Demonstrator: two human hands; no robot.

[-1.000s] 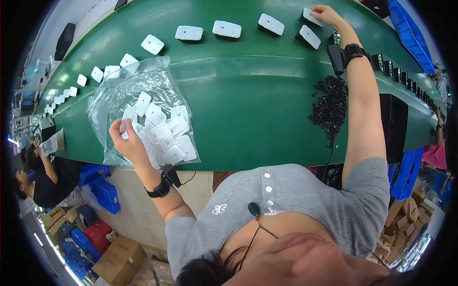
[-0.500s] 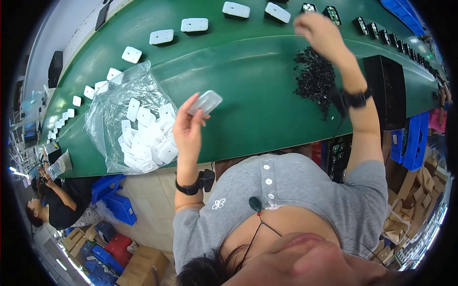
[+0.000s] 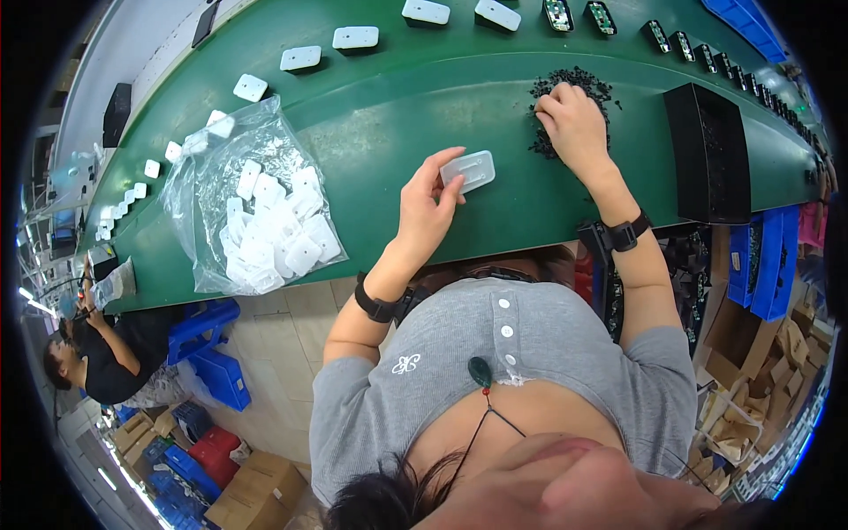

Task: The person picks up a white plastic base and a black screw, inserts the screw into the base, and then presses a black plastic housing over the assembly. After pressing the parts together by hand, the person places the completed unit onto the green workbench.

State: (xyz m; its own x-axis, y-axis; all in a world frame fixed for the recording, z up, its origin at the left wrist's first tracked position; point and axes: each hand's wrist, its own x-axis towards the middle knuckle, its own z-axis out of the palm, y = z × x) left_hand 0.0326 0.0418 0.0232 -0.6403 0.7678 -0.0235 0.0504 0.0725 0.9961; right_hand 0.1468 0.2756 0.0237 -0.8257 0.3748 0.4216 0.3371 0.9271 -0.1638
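Note:
My left hand grips a white plastic cover by its left edge, its hollow inner side showing, above the green table. To its right my right hand reaches into a heap of small black parts, fingers bent together. Whatever sits between those fingertips is hidden. Left of my left hand, a clear plastic bag lies open with many white covers in and on it.
Along the far side of the green table runs a curved row of white-topped cases; farther right come open black cases with circuit boards. A black bin stands right of the heap. At far left is another person.
My right hand has come nearer, from the row of cases down to the black heap. My left hand has moved right, carrying the white cover closer to the heap.

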